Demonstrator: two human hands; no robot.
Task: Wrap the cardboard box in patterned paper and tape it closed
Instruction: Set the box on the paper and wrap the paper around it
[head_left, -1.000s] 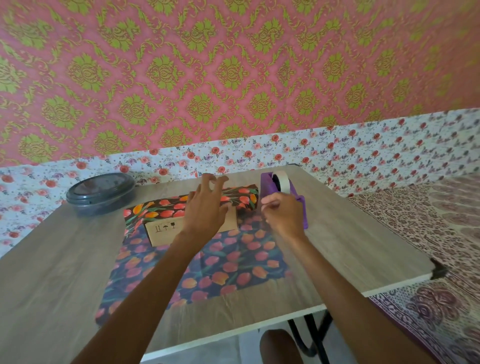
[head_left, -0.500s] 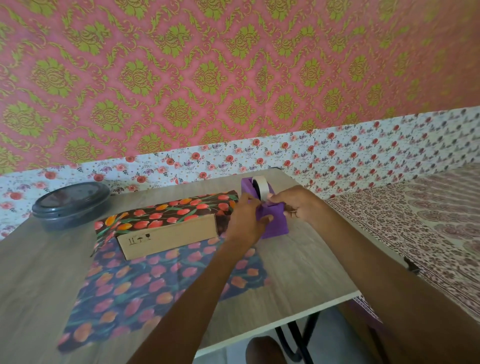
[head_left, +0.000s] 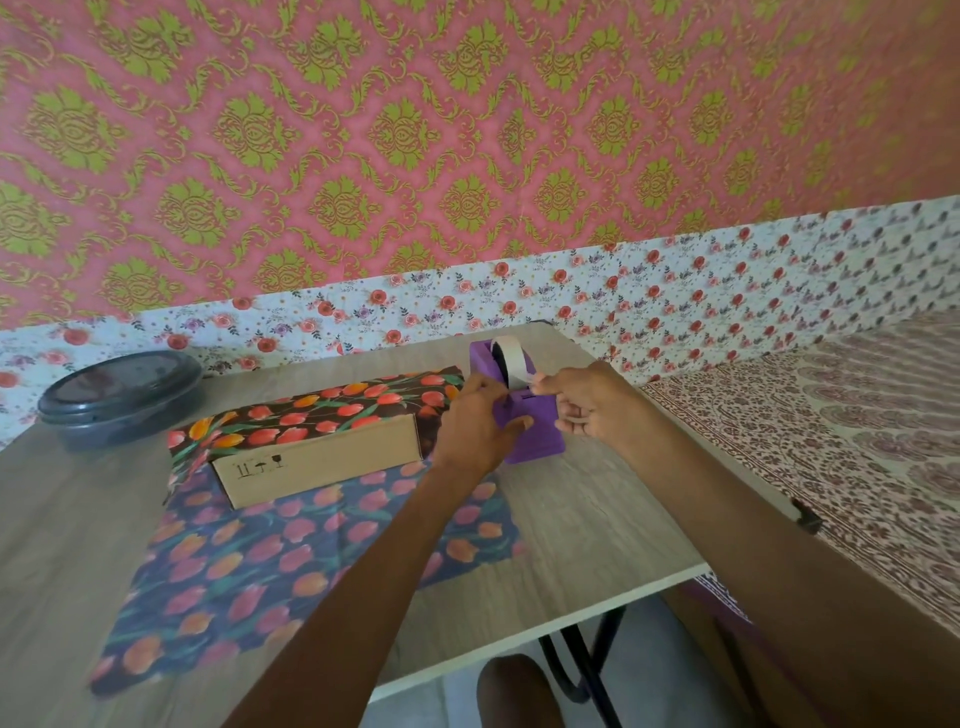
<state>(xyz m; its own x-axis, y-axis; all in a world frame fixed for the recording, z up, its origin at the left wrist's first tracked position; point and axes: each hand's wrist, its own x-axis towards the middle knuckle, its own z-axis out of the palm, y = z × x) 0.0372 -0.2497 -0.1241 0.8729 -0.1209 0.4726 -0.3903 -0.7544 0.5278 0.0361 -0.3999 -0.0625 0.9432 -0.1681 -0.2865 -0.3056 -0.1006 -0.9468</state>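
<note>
Head view. Pink-and-green wallpaper (head_left: 363, 130) fills the upper frame above a band of floral paper (head_left: 623, 296). A wood-grain tabletop (head_left: 597, 519) spans the lower left and centre, and a printed cloth (head_left: 831, 441) covers the surface at right. The patterned paper (head_left: 291, 561), dark with tulips, lies flat on the tabletop at lower left, with its far part folded over the top of the cardboard box (head_left: 322, 462). The box lies on the paper left of centre, its near face bare. A dark round container (head_left: 119, 395) sits at the left edge. A purple tape dispenser (head_left: 535, 431) stands just right of the box. The left hand (head_left: 478, 421) grips the dispenser's body. The right hand (head_left: 587, 400) pinches the free end of the white tape strip (head_left: 511, 361).
</note>
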